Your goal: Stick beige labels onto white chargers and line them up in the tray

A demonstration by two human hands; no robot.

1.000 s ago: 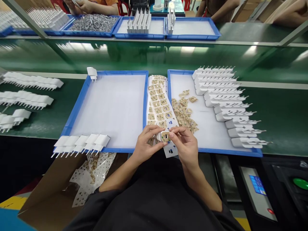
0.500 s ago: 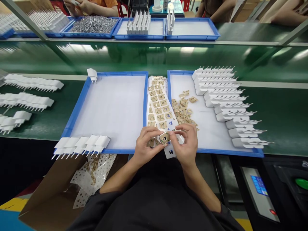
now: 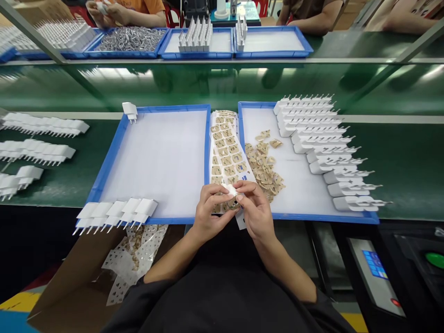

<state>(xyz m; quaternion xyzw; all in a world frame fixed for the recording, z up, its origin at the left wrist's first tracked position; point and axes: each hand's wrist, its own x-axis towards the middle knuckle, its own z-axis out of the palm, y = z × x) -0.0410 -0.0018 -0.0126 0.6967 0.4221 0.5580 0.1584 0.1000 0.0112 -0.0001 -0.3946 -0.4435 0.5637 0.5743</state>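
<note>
Between my two hands, close to my body, is a small white plug charger [image 3: 229, 189] with a tan-backed piece on its near end. My left hand [image 3: 212, 209] is closed on its left side with thumb and fingers. From the right, my right hand [image 3: 256, 210] pinches the same charger at its top and near end, so the fingers cover much of it. Sheets of tan stickers [image 3: 225, 150] lie just beyond my hands. To the right of the sheets is a pile of loose tan peeled pieces [image 3: 265, 171].
A left blue-rimmed tray [image 3: 163, 162] has several white chargers [image 3: 118, 212] at its near corner. Rows of chargers [image 3: 319, 138] line the right tray [image 3: 294, 185]. A cardboard box [image 3: 65, 277] with scrap sheets stands below. Co-workers' hands [image 3: 107, 11] are across the line.
My right hand has moved in and left, closing its fingers around the charger. The charger has tilted, so its white side now shows above the tan end.
</note>
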